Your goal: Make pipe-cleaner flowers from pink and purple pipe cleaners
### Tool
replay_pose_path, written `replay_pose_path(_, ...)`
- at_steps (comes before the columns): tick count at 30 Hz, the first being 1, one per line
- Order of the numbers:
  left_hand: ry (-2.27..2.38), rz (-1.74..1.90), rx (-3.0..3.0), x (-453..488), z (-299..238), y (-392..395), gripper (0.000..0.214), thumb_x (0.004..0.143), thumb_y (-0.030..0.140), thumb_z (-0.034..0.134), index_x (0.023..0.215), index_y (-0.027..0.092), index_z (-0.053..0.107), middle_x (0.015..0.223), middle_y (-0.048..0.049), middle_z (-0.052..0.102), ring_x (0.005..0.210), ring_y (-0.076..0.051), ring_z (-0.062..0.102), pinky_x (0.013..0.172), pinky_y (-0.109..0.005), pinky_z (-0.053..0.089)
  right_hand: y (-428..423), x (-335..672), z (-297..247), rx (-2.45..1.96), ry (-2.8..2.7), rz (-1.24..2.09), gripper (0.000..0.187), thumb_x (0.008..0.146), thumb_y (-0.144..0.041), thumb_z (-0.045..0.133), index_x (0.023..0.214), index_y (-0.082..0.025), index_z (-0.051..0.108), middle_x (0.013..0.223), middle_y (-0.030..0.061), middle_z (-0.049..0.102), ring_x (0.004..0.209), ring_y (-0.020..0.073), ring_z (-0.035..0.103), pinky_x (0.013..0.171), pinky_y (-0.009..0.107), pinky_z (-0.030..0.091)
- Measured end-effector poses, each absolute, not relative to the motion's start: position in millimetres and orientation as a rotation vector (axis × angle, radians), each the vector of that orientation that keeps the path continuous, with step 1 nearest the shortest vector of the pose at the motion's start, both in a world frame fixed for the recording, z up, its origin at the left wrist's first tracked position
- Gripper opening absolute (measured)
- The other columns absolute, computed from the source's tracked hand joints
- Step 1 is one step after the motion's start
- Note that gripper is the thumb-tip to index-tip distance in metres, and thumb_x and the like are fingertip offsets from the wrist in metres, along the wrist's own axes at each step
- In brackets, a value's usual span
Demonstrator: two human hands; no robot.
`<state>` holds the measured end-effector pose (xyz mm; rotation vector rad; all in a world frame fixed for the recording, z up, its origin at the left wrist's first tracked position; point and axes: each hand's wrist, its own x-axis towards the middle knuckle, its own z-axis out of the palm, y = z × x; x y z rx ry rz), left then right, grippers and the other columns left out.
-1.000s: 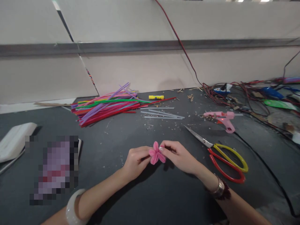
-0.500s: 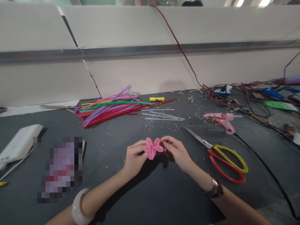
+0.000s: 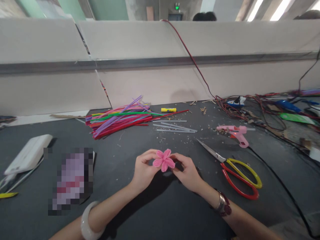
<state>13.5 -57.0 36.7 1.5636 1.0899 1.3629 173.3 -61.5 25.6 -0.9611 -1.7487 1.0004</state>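
Note:
A small pink flower (image 3: 163, 160) made of fuzzy pipe cleaner sits between both my hands, just above the dark table (image 3: 160, 213). My left hand (image 3: 143, 170) pinches it from the left, fingers curled around its petals. My right hand (image 3: 186, 170) grips it from the right and below, fingers closed. A white bangle (image 3: 86, 221) circles my left wrist and a dark bracelet (image 3: 222, 206) my right wrist.
A pile of coloured pipe cleaners (image 3: 120, 116), grey sticks (image 3: 175, 126) and a yellow glue stick (image 3: 168, 109) lie behind. Scissors (image 3: 235, 168) with red and yellow handles and a pink glue gun (image 3: 233, 131) lie right. Tangled cables (image 3: 262, 106) fill the far right. A white box (image 3: 28, 155) lies left.
The flower has turned so its petals face up more openly. My right hand slid lower under it. The camera tilted up, showing more of the wall.

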Motion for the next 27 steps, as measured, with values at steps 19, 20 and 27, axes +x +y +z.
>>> replay_pose_path(19, 1.049, 1.086, 1.773, 16, 41, -62, 0.003, 0.065, 0.011, 0.064, 0.068, 0.012, 0.063, 0.061, -0.0007, 0.062, 0.056, -0.011, 0.053, 0.055, -0.02, 0.044, -59, 197, 53, -0.755, -1.811, 1.114, 0.046, 0.067, -0.025, 0.07, 0.111, -0.026, 0.056, 0.103, 0.0059, 0.055, 0.091, 0.0166, 0.056, 0.079, 0.029, 0.049)
replay_pose_path(20, 1.043, 1.081, 1.79, 16, 41, -61, 0.003, 0.065, 0.011, 0.064, 0.067, 0.012, 0.063, 0.061, -0.0009, 0.061, 0.056, -0.011, 0.053, 0.055, -0.02, 0.044, -59, 198, 54, -0.755, -1.793, 1.142, 0.043, 0.067, -0.025, 0.07, 0.108, -0.024, 0.057, 0.103, 0.0061, 0.055, 0.091, 0.0167, 0.056, 0.08, 0.029, 0.049)
replay_pose_path(27, 1.043, 1.156, 1.839, 14, 44, -61, 0.007, 0.065, 0.014, 0.065, 0.06, 0.013, 0.059, 0.06, -0.001, 0.061, 0.055, -0.01, 0.054, 0.056, -0.019, 0.045, -59, 196, 54, -0.73, -1.656, 1.258, 0.034, 0.065, -0.021, 0.071, 0.097, -0.021, 0.061, 0.095, 0.0046, 0.058, 0.086, 0.0151, 0.058, 0.08, 0.03, 0.05)
